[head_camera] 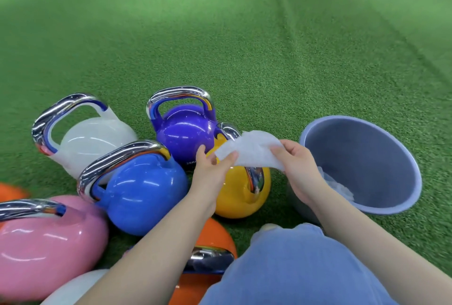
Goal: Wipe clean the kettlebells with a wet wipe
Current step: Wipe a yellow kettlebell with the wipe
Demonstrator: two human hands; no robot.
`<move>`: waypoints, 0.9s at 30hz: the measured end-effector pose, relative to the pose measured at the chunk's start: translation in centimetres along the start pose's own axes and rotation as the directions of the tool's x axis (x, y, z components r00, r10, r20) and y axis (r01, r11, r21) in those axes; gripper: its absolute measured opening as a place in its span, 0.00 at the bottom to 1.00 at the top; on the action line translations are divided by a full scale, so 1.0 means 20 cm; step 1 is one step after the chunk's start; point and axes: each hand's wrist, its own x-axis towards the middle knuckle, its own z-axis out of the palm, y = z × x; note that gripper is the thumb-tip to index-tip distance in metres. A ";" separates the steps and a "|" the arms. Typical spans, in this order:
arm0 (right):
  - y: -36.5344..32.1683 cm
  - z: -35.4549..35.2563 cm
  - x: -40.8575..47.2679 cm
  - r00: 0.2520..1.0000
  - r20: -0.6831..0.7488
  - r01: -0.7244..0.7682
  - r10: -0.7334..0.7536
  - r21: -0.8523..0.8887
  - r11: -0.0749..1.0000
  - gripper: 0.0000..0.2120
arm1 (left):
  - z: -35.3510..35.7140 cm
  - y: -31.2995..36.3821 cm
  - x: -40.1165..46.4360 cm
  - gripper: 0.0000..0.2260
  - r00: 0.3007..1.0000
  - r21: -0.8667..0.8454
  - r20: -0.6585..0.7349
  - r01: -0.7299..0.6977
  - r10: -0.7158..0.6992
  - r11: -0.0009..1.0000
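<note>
Pinching wet wipe | left hand, right hand grips clamped | above yellow kettlebell

Only one text can be read. On the purple kettlebell, low on its front side, small white letters say "20K". The next letter is hidden behind the left hand, so the word cannot be read to its end. The other kettlebells show no text that can be read, and the bucket shows none too.
</note>
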 end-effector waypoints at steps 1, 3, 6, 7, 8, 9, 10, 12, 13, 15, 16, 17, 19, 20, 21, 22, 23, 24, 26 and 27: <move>-0.01 0.00 0.01 1.000 0.021 0.006 -0.006 0.007 1.000 0.09 | 0.00 0.01 0.01 0.39 1.000 -0.021 -0.003 0.014 -0.014 1.000; -0.03 -0.01 0.02 0.998 0.055 0.014 -0.015 0.017 1.000 0.07 | 0.00 0.03 0.03 0.31 1.000 -0.025 0.008 0.000 0.001 1.000; -0.04 0.00 0.04 0.998 0.054 0.017 -0.019 0.036 0.999 0.06 | 0.01 0.05 0.02 0.08 0.998 -0.019 0.036 -0.050 0.051 0.999; -0.05 0.00 0.05 0.999 0.048 0.011 -0.013 0.043 0.999 0.06 | 0.02 0.04 0.01 0.04 0.998 -0.009 0.041 -0.057 0.057 0.998; -0.06 0.01 0.05 0.999 0.042 0.005 -0.006 0.035 0.999 0.06 | 0.02 0.03 0.01 0.05 0.997 0.001 0.043 -0.063 0.063 0.998; -0.07 0.02 0.06 0.999 0.036 0.002 -0.002 0.005 1.000 0.06 | 0.02 0.03 -0.01 0.06 0.997 0.007 0.043 -0.071 0.070 0.997; -0.09 0.02 0.07 0.999 0.032 0.000 0.001 -0.033 0.999 0.05 | 0.02 0.02 -0.02 0.08 0.996 0.017 0.038 -0.081 0.080 0.997; -0.13 0.02 0.11 0.999 0.034 0.008 -0.003 -0.149 0.989 0.04 | 0.02 0.01 -0.05 0.12 0.993 0.065 0.030 -0.114 0.112 0.991; -0.15 0.02 0.13 0.999 0.044 0.036 -0.026 -0.241 0.970 0.03 | 0.02 0.01 -0.06 0.14 0.991 0.102 0.042 -0.129 0.125 0.986; -0.18 0.03 0.17 0.990 0.075 0.138 -0.116 -0.503 0.853 0.01 | 0.03 0.01 -0.09 0.14 0.985 0.183 0.093 -0.158 0.142 0.970; -0.19 0.04 0.18 0.985 0.088 0.169 -0.147 -0.623 0.764 0.01 | 0.04 0.00 -0.09 0.14 0.982 0.218 0.115 -0.174 0.152 0.960; -0.19 0.05 0.19 0.983 0.096 0.180 -0.159 -0.714 0.677 0.06 | 0.04 0.00 -0.10 0.14 0.979 0.248 0.127 -0.189 0.161 0.950; -0.16 0.09 0.17 0.963 0.082 0.210 -0.259 -0.828 0.519 0.17 | 0.05 -0.01 -0.11 0.13 0.980 0.303 0.124 -0.189 0.157 0.934; -0.14 0.10 0.15 0.931 0.046 0.219 -0.363 -0.865 0.451 0.21 | 0.05 -0.02 -0.11 0.11 0.982 0.316 0.125 -0.177 0.144 0.932; -0.12 0.11 0.13 0.884 -0.006 0.219 -0.467 -0.877 0.427 0.21 | 0.04 -0.03 -0.10 0.12 0.984 0.332 0.132 -0.161 0.123 0.930; -0.10 0.12 0.10 0.836 -0.058 0.229 -0.546 -0.867 0.443 0.19 | 0.04 -0.05 -0.10 0.14 0.985 0.362 0.142 -0.147 0.101 0.920; -0.08 0.13 0.08 0.813 -0.095 0.248 -0.574 -0.836 0.489 0.16 | 0.04 -0.06 -0.10 0.16 0.985 0.401 0.157 -0.135 0.077 0.906; -0.07 0.14 0.06 0.835 -0.111 0.257 -0.539 -0.788 0.560 0.13 | 0.04 -0.06 -0.10 0.18 0.983 0.429 0.178 -0.126 0.053 0.895; -0.04 0.16 0.02 0.943 -0.051 0.193 -0.330 -0.723 0.664 0.12 | 0.05 -0.07 -0.11 0.23 0.976 0.445 0.219 -0.109 0.010 0.889; -0.03 0.17 0.01 0.977 0.013 0.154 -0.214 -0.737 0.658 0.14 | 0.05 -0.08 -0.11 0.23 0.970 0.442 0.245 -0.105 -0.007 0.891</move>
